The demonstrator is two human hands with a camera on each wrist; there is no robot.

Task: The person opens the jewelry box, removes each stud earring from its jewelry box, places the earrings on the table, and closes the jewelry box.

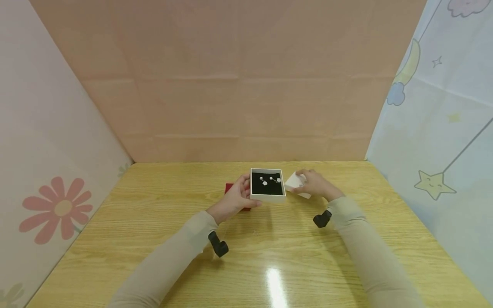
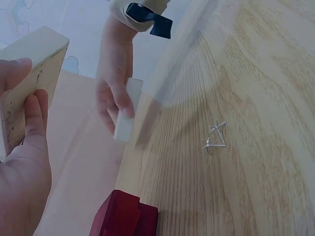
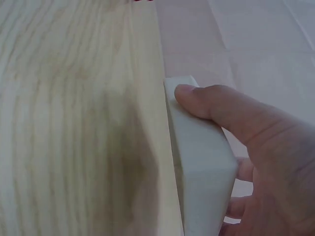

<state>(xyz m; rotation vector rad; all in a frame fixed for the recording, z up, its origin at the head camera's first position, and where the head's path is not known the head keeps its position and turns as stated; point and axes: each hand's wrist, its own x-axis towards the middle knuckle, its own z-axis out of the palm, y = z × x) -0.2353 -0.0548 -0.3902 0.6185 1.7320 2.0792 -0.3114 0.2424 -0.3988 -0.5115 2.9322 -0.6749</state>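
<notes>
My left hand (image 1: 235, 199) grips a small white jewelry box (image 1: 268, 198) by its left side, raised above the table. Its open top shows a black lining with a pair of earrings (image 1: 264, 181), each with a pearl and a white flower drop. The box's scuffed underside faces the left wrist view. To the right, my right hand (image 1: 313, 185) holds a white box lid (image 3: 202, 142), thumb on one edge and fingers behind, tilted close over the table. Behind the left hand sits a red box (image 2: 125, 216), partly covered by it in the head view.
Two small silvery star-like pieces, apparently earrings (image 2: 215, 136), lie on the wooden table (image 1: 161, 256) in front of the red box. A pinkish cloth wall (image 1: 239, 107) stands behind the table, with patterned cloth at both sides.
</notes>
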